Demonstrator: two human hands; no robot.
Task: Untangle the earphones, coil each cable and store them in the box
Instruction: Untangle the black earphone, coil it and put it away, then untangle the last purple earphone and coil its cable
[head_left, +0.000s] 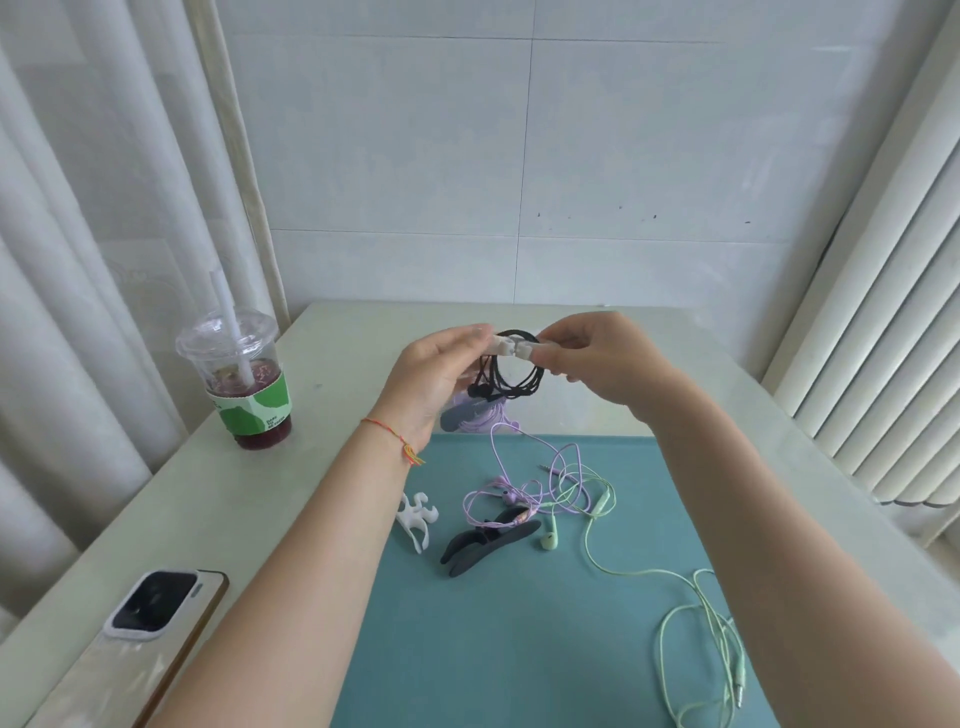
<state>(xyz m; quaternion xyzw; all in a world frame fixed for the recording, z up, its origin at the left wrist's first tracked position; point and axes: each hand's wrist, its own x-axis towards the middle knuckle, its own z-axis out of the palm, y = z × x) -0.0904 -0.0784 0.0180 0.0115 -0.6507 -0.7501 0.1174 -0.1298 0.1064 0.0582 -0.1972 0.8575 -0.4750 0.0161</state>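
Both hands are raised above the table. My left hand (441, 374) and my right hand (587, 358) each pinch an end of a white cable winder (511, 347) clamped over a coiled black earphone cable (511, 382). On the teal mat (519, 623) lie purple earphones (511, 496) tangled with green earphones (597, 506), whose green cable trails to a loop at the right (701, 634). A black winder (485, 543) and a second white winder (415, 514) lie near the mat's left edge. Behind the hands, a small purple-grey thing (470, 415) is partly hidden.
A plastic cup of dark red drink with a straw (241, 379) stands at the table's left. A phone in a case (150, 623) lies at the near left. The pale table (322, 374) meets a tiled wall behind; curtains hang left and right.
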